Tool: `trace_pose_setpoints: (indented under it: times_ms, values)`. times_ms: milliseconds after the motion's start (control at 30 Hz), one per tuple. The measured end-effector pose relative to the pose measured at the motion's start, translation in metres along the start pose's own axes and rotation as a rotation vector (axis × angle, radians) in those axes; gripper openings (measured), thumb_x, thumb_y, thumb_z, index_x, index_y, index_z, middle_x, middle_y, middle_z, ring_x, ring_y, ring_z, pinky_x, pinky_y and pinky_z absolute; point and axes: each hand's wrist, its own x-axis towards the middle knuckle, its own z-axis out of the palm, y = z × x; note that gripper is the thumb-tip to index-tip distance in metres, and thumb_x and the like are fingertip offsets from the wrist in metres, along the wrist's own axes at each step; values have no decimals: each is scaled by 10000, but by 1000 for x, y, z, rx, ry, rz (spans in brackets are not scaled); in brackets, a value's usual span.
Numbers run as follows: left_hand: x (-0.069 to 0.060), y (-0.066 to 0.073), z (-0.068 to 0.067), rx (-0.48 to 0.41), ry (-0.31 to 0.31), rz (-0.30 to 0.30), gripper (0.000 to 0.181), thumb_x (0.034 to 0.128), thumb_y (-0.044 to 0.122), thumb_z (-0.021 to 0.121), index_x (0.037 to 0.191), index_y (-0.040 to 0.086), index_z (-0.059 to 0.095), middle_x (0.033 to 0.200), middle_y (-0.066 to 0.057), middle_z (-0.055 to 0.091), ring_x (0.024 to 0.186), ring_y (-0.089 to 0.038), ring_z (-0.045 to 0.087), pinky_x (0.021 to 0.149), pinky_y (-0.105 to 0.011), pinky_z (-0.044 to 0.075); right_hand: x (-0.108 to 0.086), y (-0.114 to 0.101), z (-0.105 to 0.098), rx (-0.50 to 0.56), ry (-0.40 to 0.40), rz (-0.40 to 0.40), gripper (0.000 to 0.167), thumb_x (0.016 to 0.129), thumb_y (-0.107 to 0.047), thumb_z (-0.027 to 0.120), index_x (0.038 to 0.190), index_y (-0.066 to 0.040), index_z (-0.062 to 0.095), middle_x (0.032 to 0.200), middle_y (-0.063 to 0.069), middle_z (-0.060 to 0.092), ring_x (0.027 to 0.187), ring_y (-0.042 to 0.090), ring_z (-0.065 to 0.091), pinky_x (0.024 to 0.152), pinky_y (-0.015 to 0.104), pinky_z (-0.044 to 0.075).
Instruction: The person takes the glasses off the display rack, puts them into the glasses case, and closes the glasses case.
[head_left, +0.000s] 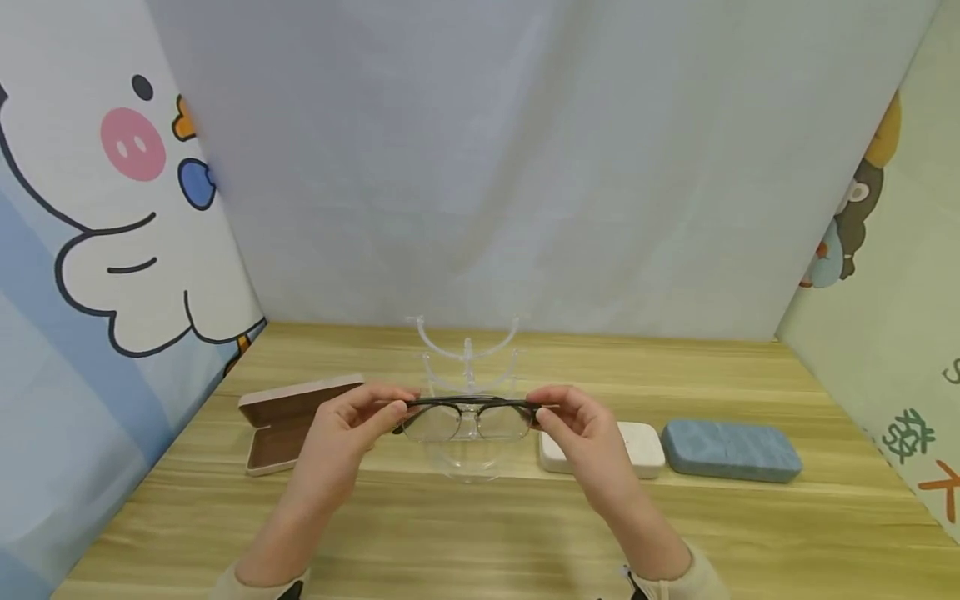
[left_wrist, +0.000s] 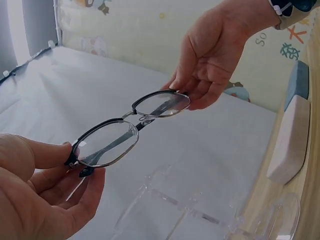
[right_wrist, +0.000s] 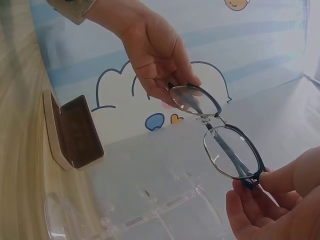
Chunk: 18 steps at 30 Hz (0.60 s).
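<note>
A pair of eyeglasses (head_left: 471, 403) with a black browline, thin metal lower rims and clear lenses is held up between both hands. My left hand (head_left: 336, 442) pinches its left end between thumb and fingers; my right hand (head_left: 592, 446) pinches the right end the same way. Through the lenses in the left wrist view, dark temples (left_wrist: 112, 146) lie across behind them, apparently folded. A transparent glasses stand (head_left: 468, 354) with curved arms rises from the table just behind the eyeglasses. Its lower part is partly covered by them.
An open glasses case (head_left: 273, 446) with a brown lining lies at left, partly behind my left hand. On the right, a white case (head_left: 641, 448) and a blue case (head_left: 731, 450) lie shut on the wooden table (head_left: 465, 550). A pale curtain (head_left: 480, 167) hangs behind.
</note>
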Motion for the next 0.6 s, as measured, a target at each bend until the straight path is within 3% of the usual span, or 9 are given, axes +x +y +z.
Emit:
trace_pose_setpoints:
  times_ms: [133,233,433,600]
  values:
    - [-2,-7,-6,25,10,-39,274,869,224,613,1047,17,637,984,70,626,840,-108,603,792,-287,499,5,6,5,23,4,38,206,885,43,511,1075,113,550,1031,147,585,877,130,615,811,262,517]
    - [-5,-13,-10,70,66,-59,311,866,265,614,1071,33,637,981,84,622,871,-92,578,775,-256,487,10,9,11,67,6,52,215,879,47,522,1079,124,545,1031,157,589,873,149,628,791,267,526]
    - [-7,-25,-17,67,213,-65,322,863,229,621,1086,-3,625,978,104,635,913,-52,585,779,-194,498,16,21,29,161,75,101,183,837,51,586,1003,127,569,968,136,600,805,164,660,771,287,535]
    - [-4,-36,-21,-47,398,-74,270,847,167,642,1044,-17,618,925,83,642,878,-30,607,760,-152,494,23,31,46,152,78,97,182,835,16,607,994,104,591,968,171,616,813,193,665,773,286,534]
